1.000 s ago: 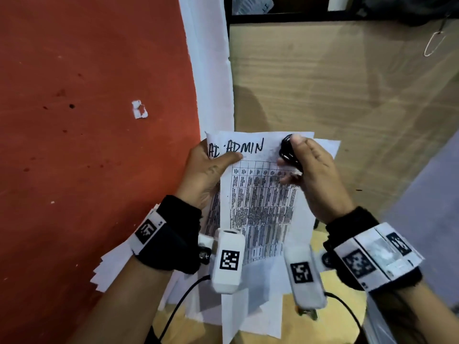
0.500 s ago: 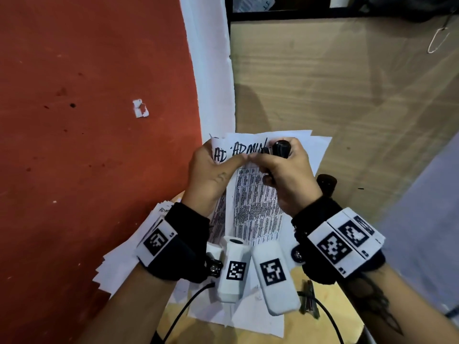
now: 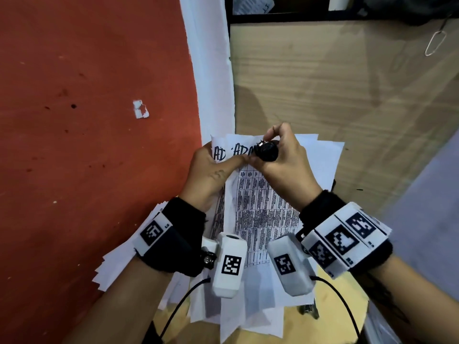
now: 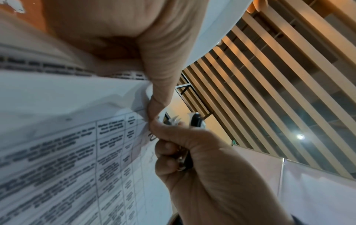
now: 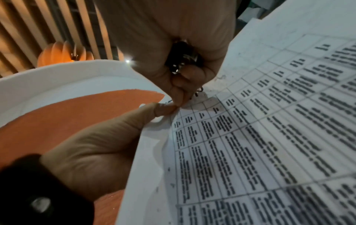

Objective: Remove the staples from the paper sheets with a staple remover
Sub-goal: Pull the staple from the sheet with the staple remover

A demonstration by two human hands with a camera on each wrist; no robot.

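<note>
Black plastic shows between the knuckles in the head view: the right hand (image 3: 283, 165) is curled tight round the staple remover (image 3: 267, 151) at the top edge of the paper sheets (image 3: 263, 209), right over the handwritten heading. The left hand (image 3: 211, 175) pinches the sheets' top left corner, thumb laid across the page until its tip meets the right hand's fingers. A loose pile of paper (image 3: 124, 259) lies under both wrists on the wooden table (image 3: 347, 115), with the orange wall (image 3: 87, 120) to the left. Compared with a second ago, the right hand has crossed from the sheet's right side to the heading, and the tool has turned over in it.

Left wrist view next: the left thumb and fingers pinch the sheet edge, and just beyond them the right hand grips the remover, its metal teeth (image 4: 174, 120) poking out by the paper's corner.

Right wrist view: the tool sits deep in the closed fist, metal glinting, and a small dark wire bit (image 5: 199, 91) shows at the fingertips against the page. Whether that is the staple I cannot tell.

My read: this staple is under attack, not out yet. How many in the pile are already done, the frames do not say.
</note>
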